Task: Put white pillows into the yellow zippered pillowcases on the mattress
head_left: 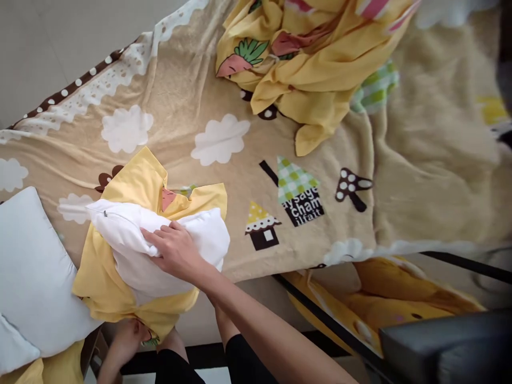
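Observation:
A white pillow (208, 234) with a small zipper pull near its left end lies on a yellow pillowcase (96, 266) printed with carrots. Pressed onto the pillow's middle, my right hand (176, 248) has its fingers and thumb closed around a fold of the white fabric. Lower down, at the near edge of the bed, my left hand (126, 341) is closed on the hanging lower edge of the pillowcase. Its fingers are slightly blurred and partly covered by the cloth.
A beige blanket (168, 122) with clouds and houses covers the bed. Crumpled yellow carrot-print bedding (312, 80) lies at the far side. A pale pillow (36, 277) is at the left. Below the bed's near edge are a black metal bar (332, 320), a yellow plush item (392, 304) and a dark grey object (444, 341).

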The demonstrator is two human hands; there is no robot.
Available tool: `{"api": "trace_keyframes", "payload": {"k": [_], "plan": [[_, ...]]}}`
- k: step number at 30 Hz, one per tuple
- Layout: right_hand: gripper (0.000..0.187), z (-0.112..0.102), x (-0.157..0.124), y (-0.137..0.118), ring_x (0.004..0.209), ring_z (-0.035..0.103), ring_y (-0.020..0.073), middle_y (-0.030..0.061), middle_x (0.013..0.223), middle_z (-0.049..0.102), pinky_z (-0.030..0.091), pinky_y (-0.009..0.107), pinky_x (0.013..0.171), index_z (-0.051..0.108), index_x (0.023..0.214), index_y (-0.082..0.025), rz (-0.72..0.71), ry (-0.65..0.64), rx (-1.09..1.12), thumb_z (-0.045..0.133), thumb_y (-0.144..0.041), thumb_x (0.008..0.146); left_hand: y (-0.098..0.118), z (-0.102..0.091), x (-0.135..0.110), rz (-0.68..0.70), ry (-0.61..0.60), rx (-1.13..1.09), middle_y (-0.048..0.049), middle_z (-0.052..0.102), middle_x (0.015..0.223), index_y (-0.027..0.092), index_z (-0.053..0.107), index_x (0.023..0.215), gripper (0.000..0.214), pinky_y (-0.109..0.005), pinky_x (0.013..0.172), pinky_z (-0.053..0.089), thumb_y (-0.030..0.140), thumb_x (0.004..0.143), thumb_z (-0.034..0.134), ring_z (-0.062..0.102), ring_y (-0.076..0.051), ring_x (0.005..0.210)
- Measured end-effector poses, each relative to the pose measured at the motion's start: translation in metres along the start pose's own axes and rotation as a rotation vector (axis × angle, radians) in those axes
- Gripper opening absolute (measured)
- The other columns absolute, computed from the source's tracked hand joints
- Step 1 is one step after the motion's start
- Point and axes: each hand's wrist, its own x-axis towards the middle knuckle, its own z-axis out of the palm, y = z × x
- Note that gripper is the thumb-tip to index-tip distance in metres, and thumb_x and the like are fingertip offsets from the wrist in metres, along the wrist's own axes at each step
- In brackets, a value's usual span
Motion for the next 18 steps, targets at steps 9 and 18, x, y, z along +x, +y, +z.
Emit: {"api": "trace_keyframes", "payload": {"k": [9, 18], "plan": [[0.031, 0.004, 0.001, -0.006, 0.058, 0.049, 0.0153, 0.0, 0.059, 0.059, 0.033, 0.029, 0.064, 0.062, 0.068, -0.02, 0.336, 0.104, 0.36, 0.047, -0.031, 0.092, 0.132, -0.188, 0.106, 0.361, 0.418, -0.228, -0.0186, 0.046, 0.148, 0.021, 0.035, 0.146, 0.107, -0.044, 0.112, 0.039, 0.076, 0.061, 0.069, 0.042, -0.031, 0.139], [0.012, 0.019, -0.028, -0.02, 0.071, 0.056, 0.0206, 0.0069, 0.071, 0.066, 0.04, 0.033, 0.071, 0.054, 0.061, -0.02, 0.301, 0.038, 0.328, 0.057, -0.022, 0.072, 0.23, -0.113, 0.092, 0.509, 0.197, 0.112, -0.0138, 0.071, 0.101, 0.015, 0.066, 0.104, 0.059, -0.043, 0.095, 0.05, 0.067, 0.084, 0.05, 0.066, -0.03, 0.103]]}}
